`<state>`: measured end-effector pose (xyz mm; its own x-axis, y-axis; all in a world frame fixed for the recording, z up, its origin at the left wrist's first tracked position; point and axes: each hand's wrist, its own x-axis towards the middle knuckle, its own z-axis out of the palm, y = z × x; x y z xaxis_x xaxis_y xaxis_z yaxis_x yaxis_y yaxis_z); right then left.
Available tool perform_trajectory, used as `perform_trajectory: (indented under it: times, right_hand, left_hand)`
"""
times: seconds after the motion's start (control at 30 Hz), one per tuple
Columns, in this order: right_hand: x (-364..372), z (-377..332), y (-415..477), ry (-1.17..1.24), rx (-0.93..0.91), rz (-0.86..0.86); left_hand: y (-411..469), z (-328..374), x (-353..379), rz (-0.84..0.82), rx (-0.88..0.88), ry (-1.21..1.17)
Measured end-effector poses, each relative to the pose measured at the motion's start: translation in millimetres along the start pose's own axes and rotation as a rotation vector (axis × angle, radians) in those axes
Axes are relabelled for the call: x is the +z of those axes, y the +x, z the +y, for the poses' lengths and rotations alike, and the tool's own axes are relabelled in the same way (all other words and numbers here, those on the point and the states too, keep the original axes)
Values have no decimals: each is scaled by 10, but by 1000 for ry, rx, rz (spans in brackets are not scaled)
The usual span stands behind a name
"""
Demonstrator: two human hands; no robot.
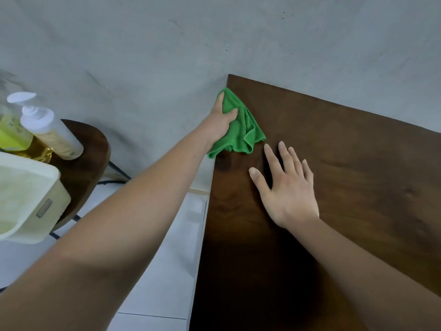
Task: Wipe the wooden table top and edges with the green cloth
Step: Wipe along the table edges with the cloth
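Fingers (pixel 230 113) of the left hand (pixel 220 120) clutch the green cloth (pixel 241 130) at the worktop's (pixel 346 175) far left edge; right hand (pixel 286 187) lies flat, fingers spread. Bottle (pixel 55 134) label print is unreadable.

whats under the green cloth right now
The green cloth lies over the left edge of the wooden table near its far corner, bunched in the left hand. The wood beneath it is covered, so its state can't be seen.
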<state>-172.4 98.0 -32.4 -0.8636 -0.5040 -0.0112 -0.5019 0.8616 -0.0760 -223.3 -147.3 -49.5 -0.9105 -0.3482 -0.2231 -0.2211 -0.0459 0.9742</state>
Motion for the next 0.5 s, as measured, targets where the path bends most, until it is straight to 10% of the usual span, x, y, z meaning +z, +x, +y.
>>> perform_trajectory:
  times: [0.5]
  right_hand:
    - [-21, -3, 12, 11, -1, 1]
  left_hand:
    - [255, 158, -5, 25, -6, 122]
